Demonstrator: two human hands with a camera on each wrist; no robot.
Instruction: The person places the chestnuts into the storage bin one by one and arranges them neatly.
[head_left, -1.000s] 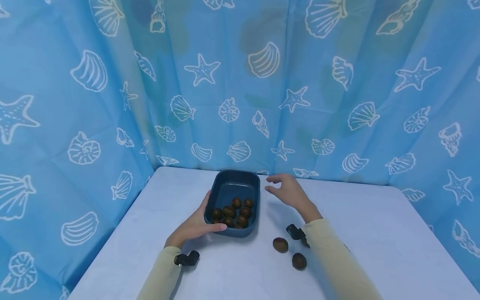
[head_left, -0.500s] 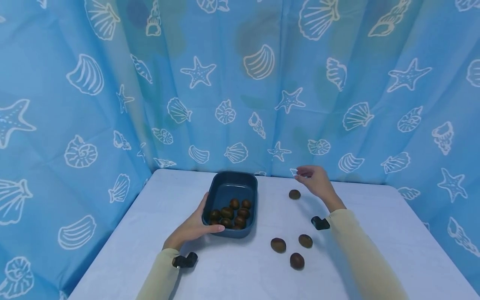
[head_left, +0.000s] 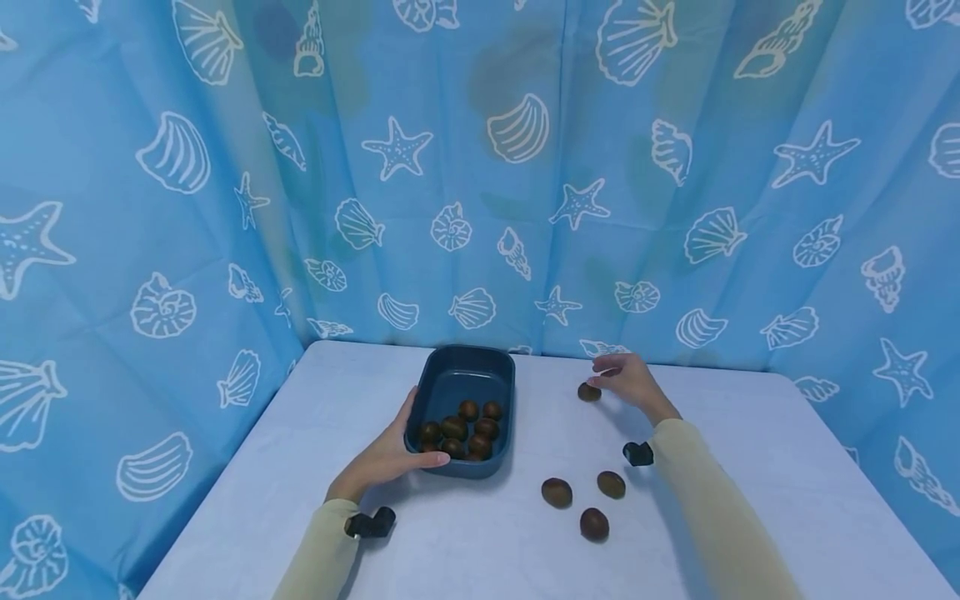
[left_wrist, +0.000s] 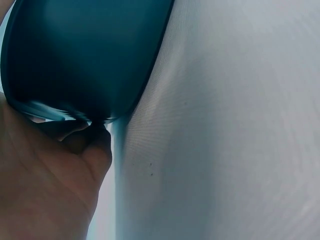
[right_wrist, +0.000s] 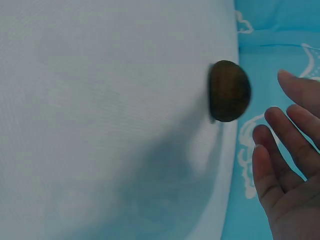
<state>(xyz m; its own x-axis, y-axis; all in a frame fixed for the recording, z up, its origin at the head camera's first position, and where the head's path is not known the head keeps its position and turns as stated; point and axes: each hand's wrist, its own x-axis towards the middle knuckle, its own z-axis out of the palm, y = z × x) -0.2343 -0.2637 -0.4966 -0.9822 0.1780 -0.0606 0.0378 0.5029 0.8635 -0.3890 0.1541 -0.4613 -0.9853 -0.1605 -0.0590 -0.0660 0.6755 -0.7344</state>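
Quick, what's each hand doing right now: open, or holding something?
Left hand: closed, holding the dark blue container.
Right hand: open, holding nothing, close to a brown oval object.

Open tabletop (head_left: 529, 442) allows passage between the obstructing blue tray (head_left: 468, 472) and three loose brown fruits (head_left: 557, 492).

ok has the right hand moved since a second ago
Yes: judged against the curtain, the right hand has shifted right, away from the blue tub and close to the farthest brown fruit.

The left hand (head_left: 384, 457) is partly hidden by the dark blue container (head_left: 467, 379), cropped atop the left wrist view.
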